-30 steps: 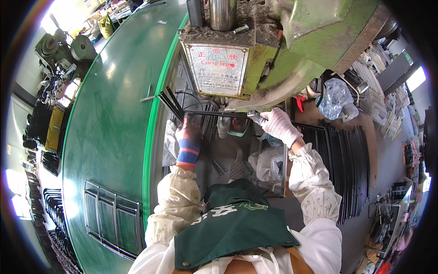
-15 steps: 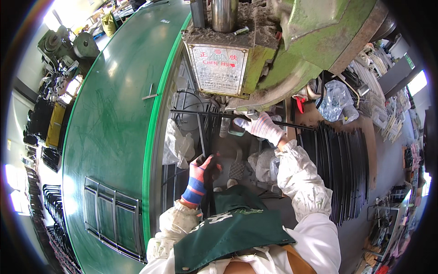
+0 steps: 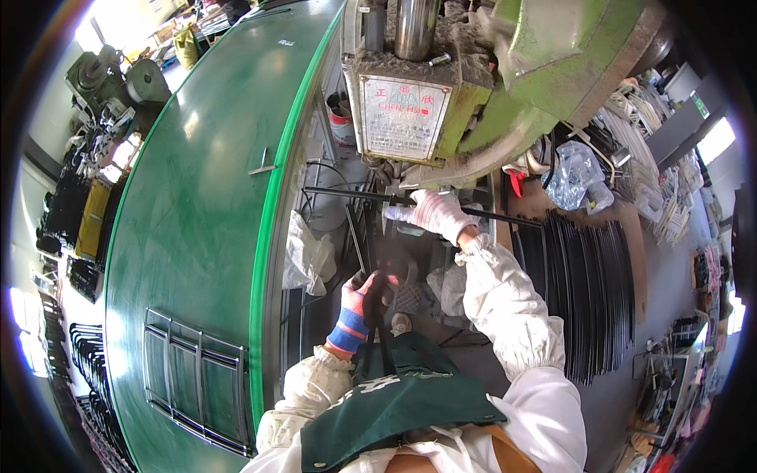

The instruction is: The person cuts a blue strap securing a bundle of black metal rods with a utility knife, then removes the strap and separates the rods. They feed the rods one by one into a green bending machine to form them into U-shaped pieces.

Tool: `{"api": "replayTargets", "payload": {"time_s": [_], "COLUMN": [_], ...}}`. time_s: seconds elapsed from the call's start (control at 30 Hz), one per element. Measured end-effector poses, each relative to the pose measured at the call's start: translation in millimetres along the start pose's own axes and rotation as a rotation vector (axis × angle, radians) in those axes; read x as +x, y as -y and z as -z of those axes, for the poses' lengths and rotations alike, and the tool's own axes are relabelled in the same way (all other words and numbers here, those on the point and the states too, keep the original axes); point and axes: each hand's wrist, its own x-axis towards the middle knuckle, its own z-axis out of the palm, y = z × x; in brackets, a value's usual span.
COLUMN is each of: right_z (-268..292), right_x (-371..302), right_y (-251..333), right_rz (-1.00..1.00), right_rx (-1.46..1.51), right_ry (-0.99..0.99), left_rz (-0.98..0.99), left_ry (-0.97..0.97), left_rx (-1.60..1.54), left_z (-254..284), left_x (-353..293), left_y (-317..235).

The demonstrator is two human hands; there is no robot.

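Note:
A long black metal tube [image 3: 505, 217] lies crosswise beneath the head of a green press [image 3: 465, 102]. My right hand [image 3: 440, 215], in a pale striped glove, is closed over the tube near its middle, fingers pointing left. Lower and to the left, my left hand [image 3: 361, 303], in a pink, orange and blue glove, is closed around thin black metal bars [image 3: 357, 240]. They stick up past the fingers and also hang down in front of my green apron [image 3: 394, 410]. Shadow and dark bars hide part of the left fingers. The pressing spot under the head is mostly hidden.
At left stands a long green-topped table [image 3: 205, 236] with a black wire frame [image 3: 197, 378] on it. Many black tubes [image 3: 583, 299] lie stacked at right, near a clear plastic bag [image 3: 576, 177]. A white plastic bag [image 3: 307, 256] hangs beside the table edge.
My left hand has moved slightly right and down, its bars tilting differently. My right hand has shifted left relative to the press. The press appears farther right in view.

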Motion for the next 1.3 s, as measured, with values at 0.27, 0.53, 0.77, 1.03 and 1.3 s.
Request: {"api": "replayTargets", "payload": {"time_s": [0.27,0.53,0.77,1.03,1.3], "right_z": [-17,-8,-8,-4,-3], "right_x": [-21,-64,-54,-61,-83], "right_y": [-37,-103,-110,-102,-75], "right_rz": [0.237,0.283,0.353,0.363,0.266], "right_rx": [-0.008,-0.135,-0.113,-0.1,-0.038], "right_ry": [-0.281,-0.531,-0.522,-0.652,-0.553], "left_rz": [-0.017,-0.093,-0.09,-0.136,-0.107], "left_ry": [0.034,-0.117,-0.135,-0.058,0.054], "left_rx": [0.0,0.019,0.012,-0.013,0.148], "left_z": [30,-2,-10,-2,20], "left_x": [19,10,1,4,-6], "left_y": [20,14,9,7,-33]}}
